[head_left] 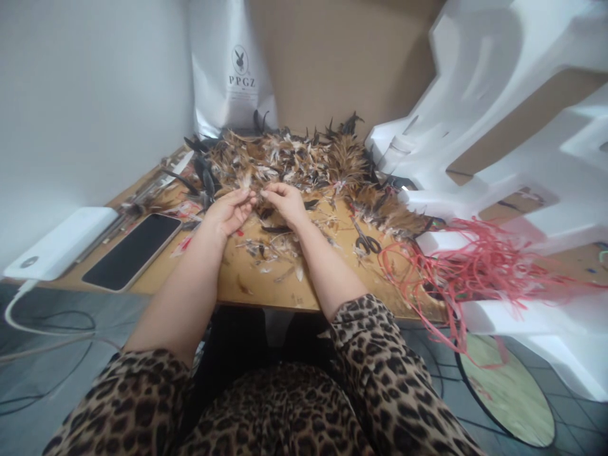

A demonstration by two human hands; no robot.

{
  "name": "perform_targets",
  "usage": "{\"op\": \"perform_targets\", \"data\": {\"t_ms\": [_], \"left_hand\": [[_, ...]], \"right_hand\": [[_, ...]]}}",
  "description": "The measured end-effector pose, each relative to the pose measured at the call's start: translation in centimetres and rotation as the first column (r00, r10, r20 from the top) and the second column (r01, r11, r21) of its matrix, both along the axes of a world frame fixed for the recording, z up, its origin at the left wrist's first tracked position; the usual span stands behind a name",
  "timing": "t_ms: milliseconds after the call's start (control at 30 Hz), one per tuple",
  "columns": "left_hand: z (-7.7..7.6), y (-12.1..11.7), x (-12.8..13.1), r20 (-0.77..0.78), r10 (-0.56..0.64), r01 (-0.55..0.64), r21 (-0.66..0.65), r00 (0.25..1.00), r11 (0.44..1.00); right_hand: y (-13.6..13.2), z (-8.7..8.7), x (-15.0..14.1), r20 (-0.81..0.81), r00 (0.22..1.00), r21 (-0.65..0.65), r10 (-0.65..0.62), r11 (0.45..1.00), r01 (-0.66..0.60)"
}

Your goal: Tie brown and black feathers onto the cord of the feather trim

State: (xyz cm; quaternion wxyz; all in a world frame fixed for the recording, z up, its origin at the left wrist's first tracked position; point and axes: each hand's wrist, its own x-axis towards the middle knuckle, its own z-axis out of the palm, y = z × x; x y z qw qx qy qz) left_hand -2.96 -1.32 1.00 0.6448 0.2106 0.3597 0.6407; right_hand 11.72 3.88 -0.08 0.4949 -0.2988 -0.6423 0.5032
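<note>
My left hand [232,210] is half turned up over the near side of a feather pile [285,158], its thumb and forefinger pinched together. A pale-and-brown feather [247,175] stands up from that pinch. Just to its right, my right hand [286,204] has its thumb and forefinger closed too; what lies between them is too small to make out. The two sets of fingertips nearly meet. Loose feather scraps [275,250] lie on the tabletop [237,278] between my forearms. Black-handled scissors [367,240] rest right of my right wrist.
A phone [133,250] and a white device with a cable [64,240] lie at the left. Red string [468,259] spills over the right edge among white foam pieces [503,316]. A silvery bag [232,69] stands behind. A round-topped stool [508,392] is below right.
</note>
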Motion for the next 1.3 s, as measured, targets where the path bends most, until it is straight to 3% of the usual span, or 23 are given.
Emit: {"op": "perform_targets", "data": {"t_ms": [100, 200, 533, 700, 933, 1133, 1300], "left_hand": [[-0.1, 0.0, 0.3, -0.168, 0.037, -0.027, 0.061, 0.985, 0.998], [-0.2, -0.2, 0.6, -0.244, 0.013, 0.002, 0.060, 0.970, 0.998], [-0.2, -0.3, 1.1, -0.256, -0.044, 0.051, 0.019, 0.966, 0.999], [-0.2, -0.1, 0.9, -0.154, -0.045, 0.049, 0.022, 0.987, 0.999], [-0.1, -0.3, 0.5, -0.016, -0.169, 0.169, -0.006, 0.986, 0.986], [0.3, -0.6, 0.8, -0.032, -0.192, 0.191, -0.027, 0.981, 0.981], [0.2, -0.5, 1.0, -0.114, -0.135, 0.136, -0.003, 0.984, 0.991]], "right_hand": [[0.5, -0.1, 0.3, -0.074, 0.997, -0.230, 0.005, 0.973, -0.022], [0.5, 0.1, 0.5, -0.107, 0.994, -0.287, 0.016, 0.957, -0.047], [0.4, -0.5, 0.0, -0.054, 0.998, -0.145, -0.012, 0.989, 0.004], [-0.2, 0.1, 0.0, -0.098, 0.994, -0.202, 0.039, 0.978, -0.058], [-0.4, 0.3, 0.4, -0.084, 0.985, -0.233, 0.152, 0.958, -0.168], [-0.6, 0.5, 0.4, -0.074, 0.983, -0.193, 0.169, 0.965, -0.180], [-0.4, 0.2, 0.3, -0.089, 0.985, -0.198, 0.149, 0.966, -0.164]]}}
